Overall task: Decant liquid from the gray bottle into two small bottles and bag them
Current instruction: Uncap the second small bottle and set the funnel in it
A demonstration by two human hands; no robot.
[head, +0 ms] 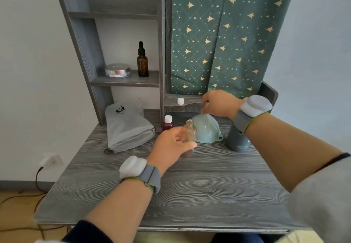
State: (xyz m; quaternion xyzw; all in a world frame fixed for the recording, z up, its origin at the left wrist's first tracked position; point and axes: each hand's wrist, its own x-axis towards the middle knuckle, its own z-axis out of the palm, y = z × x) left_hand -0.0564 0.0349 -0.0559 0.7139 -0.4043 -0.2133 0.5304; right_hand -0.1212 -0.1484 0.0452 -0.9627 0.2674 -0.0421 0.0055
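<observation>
A soft gray drawstring bag lies on the wood-grain desk. Beside it stands a capped small bottle of dark red liquid. The left hand has its grip wrapped around an open clear bottle. An upturned pale green plastic funnel has its spout pinched by the right hand. The smooth gray bottle stands rightmost.
</observation>
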